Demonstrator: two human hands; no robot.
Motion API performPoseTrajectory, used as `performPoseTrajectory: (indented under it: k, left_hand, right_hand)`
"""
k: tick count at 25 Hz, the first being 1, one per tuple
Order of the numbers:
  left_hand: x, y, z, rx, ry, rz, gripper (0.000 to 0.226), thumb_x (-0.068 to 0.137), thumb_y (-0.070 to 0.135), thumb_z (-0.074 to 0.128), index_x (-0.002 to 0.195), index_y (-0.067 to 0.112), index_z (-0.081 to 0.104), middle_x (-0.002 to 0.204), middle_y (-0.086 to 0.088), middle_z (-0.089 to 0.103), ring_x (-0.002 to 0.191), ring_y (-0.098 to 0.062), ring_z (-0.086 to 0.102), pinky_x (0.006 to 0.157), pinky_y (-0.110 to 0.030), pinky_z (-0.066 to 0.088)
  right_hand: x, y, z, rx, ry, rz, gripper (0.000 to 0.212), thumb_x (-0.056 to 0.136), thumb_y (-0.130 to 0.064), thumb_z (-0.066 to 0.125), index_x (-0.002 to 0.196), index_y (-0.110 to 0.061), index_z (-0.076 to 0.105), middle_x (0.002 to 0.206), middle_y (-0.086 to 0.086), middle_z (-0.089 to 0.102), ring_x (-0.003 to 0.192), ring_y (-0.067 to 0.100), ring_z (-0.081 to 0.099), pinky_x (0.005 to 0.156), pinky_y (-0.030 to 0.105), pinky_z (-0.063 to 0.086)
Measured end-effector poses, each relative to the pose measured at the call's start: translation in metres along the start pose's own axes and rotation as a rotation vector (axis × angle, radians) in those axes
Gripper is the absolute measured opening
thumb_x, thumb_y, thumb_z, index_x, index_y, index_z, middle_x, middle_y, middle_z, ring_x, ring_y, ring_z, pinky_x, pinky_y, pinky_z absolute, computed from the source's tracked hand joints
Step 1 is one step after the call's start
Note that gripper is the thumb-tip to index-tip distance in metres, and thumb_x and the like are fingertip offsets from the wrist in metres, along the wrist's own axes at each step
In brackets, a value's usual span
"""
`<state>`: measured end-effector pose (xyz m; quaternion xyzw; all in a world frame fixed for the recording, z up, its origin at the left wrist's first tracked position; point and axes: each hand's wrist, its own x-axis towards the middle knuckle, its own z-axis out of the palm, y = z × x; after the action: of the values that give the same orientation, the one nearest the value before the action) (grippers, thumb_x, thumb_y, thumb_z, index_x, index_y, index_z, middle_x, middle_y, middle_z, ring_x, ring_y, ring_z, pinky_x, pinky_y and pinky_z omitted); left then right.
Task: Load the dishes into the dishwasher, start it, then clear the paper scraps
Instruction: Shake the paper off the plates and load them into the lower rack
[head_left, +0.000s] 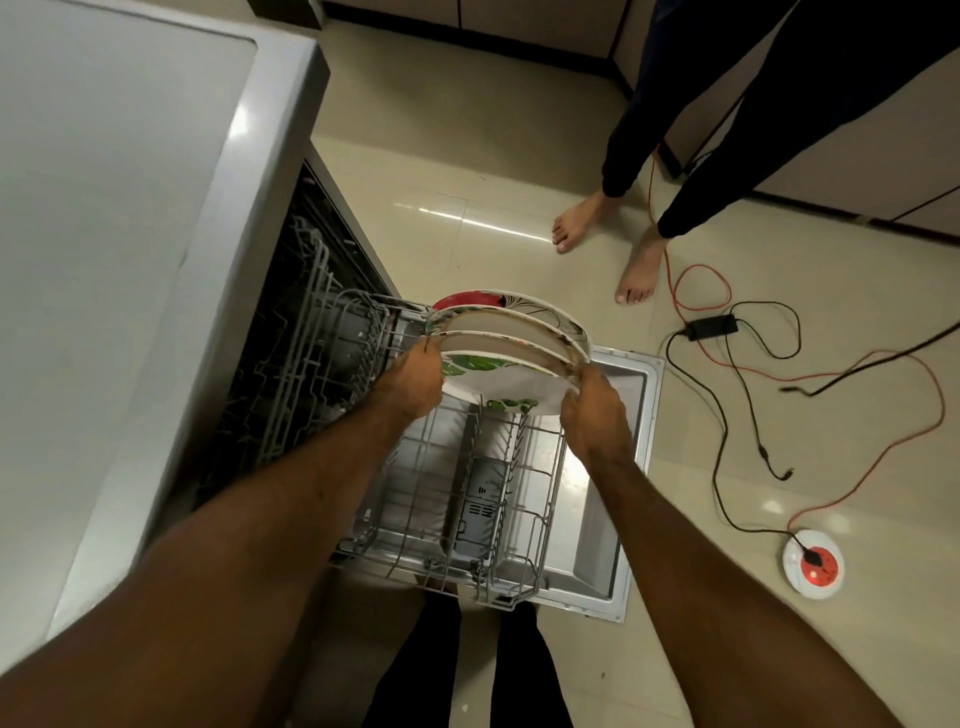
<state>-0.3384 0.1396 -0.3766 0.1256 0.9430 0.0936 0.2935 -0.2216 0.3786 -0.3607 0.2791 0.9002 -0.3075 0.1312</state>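
Observation:
Three white plates (511, 335) with red and green prints are fanned on edge above the pulled-out lower rack (457, 499) of the open dishwasher (291, 291). My left hand (413, 382) grips their left rims. Their right rims are pinched by my right hand (592, 410). The front plate (498, 387) carries green leaf prints and leans toward me. The rack's wire tines below the plates hold nothing visible.
The dishwasher door (618, 467) lies flat on the tiled floor. A grey countertop (104, 234) fills the left. A second person's bare feet (602, 244) stand behind. Black and orange cables (727, 364) run to a round white socket box (813, 564) at the right.

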Motion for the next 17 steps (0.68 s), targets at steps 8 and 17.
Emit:
performPoseTrajectory:
  k: [8,17]
  left_hand:
    - [-0.093,0.059,-0.076,0.074,0.07,0.13,0.07,0.099,0.023,0.062,0.158,0.013,0.027,0.163,-0.01,0.029,0.142,-0.027,0.044,0.115,-0.042,0.042]
    - [-0.218,0.076,-0.131,0.053,0.114,0.198,0.059,0.092,0.034,0.069,0.146,0.02,0.048,0.143,-0.004,0.057,0.127,-0.022,0.059,0.104,-0.04,0.053]
  right_hand:
    - [-0.061,-0.065,-0.066,-0.033,-0.131,-0.381,0.056,0.103,-0.034,0.061,0.152,-0.019,0.039,0.152,0.006,0.051,0.136,0.024,0.051,0.111,0.043,0.046]
    - [-0.152,-0.149,-0.111,-0.182,-0.236,-0.936,0.111,0.082,-0.042,0.084,0.165,-0.023,0.013,0.17,-0.002,0.022,0.157,0.017,0.014,0.13,0.049,0.009]
